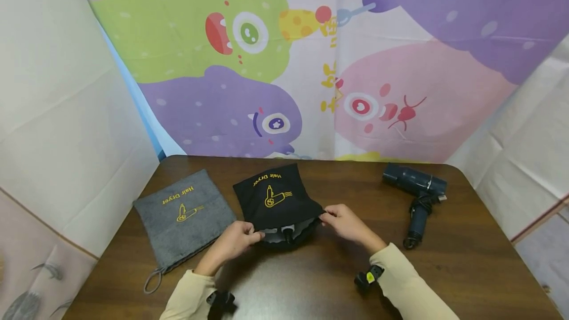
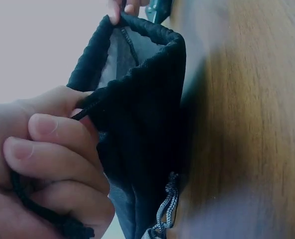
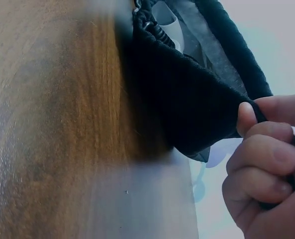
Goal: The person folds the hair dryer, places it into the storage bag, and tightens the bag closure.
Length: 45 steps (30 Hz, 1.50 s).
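Observation:
A black drawstring bag (image 1: 284, 204) with a yellow "Hair Dryer" print lies mid-table, its gathered mouth facing me and standing open. At the left corner of the mouth my left hand (image 1: 237, 241) pinches the edge; a black drawstring (image 2: 25, 199) runs through its curled fingers. The opposite corner is held by my right hand (image 1: 344, 221), pinched between thumb and forefinger, with black cord also in that palm. Within the grey-lined mouth show a pale, smooth object (image 3: 169, 22) and a black ribbed part (image 3: 159, 35); the bag hides the rest.
A grey drawstring pouch (image 1: 186, 216) with the same print lies flat on the left, its cord loop toward me. On the right rests a dark blue hair dryer (image 1: 413, 181) with its cord wrapped around the handle. A cartoon-printed curtain (image 1: 311, 63) hangs behind the wooden table (image 1: 355, 191).

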### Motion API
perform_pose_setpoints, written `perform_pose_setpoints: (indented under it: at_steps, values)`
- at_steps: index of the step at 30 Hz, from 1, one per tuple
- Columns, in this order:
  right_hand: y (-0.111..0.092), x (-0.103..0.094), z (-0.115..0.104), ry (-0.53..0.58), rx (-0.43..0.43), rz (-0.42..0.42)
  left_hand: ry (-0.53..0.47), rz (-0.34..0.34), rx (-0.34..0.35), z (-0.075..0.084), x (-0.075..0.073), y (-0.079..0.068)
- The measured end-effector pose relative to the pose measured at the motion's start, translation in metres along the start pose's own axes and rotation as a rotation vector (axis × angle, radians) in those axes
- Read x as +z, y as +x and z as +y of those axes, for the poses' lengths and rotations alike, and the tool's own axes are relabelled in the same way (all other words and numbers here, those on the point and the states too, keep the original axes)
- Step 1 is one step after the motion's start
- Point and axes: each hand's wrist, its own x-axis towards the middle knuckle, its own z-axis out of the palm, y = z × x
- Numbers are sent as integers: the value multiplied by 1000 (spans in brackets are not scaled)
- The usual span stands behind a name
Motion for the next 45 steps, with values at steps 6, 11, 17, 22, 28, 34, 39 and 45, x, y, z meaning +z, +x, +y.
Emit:
perform_pose_setpoints:
  at_steps: [6, 11, 17, 22, 28, 34, 39, 45]
  values:
    - [0, -4, 1, -87, -24, 3, 164, 8, -45, 4, -4, -1]
    - [-5, -7, 1, -123, -6, -39, 226, -121, 29, -1, -11, -4]
    - [-10, -13, 6, -167, -46, -112, 162, -299, 106, -9, -24, -6]
    - [-12, -18, 6, -73, -18, -164, 71, -359, 114, -11, -33, -9]
    - [-12, -23, 5, 128, 46, -161, -31, -324, 83, -13, -39, -11]
    - [-13, -27, 9, 274, 46, -143, -114, -265, 29, -15, -43, -12]
    - [-17, -35, 18, 474, 45, -154, -181, -219, -16, -21, -47, -12]
    - [-25, -47, 31, 695, 73, -64, -205, -246, -5, -29, -58, -19]
